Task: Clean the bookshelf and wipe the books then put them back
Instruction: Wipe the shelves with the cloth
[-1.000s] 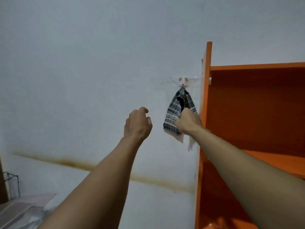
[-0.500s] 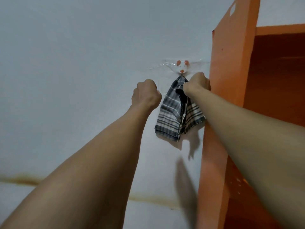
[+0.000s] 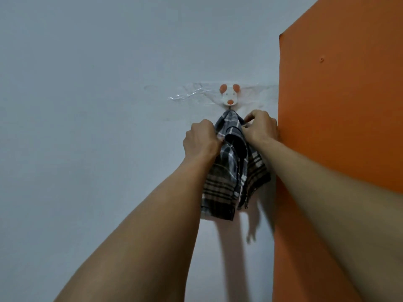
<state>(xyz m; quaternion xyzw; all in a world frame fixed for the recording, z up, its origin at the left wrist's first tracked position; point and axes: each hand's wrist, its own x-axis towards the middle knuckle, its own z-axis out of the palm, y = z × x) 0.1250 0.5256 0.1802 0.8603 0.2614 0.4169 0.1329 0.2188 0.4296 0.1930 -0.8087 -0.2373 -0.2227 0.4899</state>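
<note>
A grey-and-white checked cloth point(image 3: 232, 175) hangs from a small mouse-shaped wall hook point(image 3: 229, 96) taped to the white wall. My left hand point(image 3: 199, 138) grips the cloth's upper left side. My right hand point(image 3: 260, 127) pinches its upper right side, just below the hook. The orange side panel of the bookshelf point(image 3: 340, 118) stands right beside my right hand. The shelves and books are out of view.
Clear tape point(image 3: 189, 93) runs across the wall behind the hook. The white wall point(image 3: 87, 127) fills the left of the view. My forearms cast shadows on the wall below the cloth.
I have moved closer to the wall. My left hand went from a fist beside the cloth to gripping it. My right hand stays on the cloth's top near the hook.
</note>
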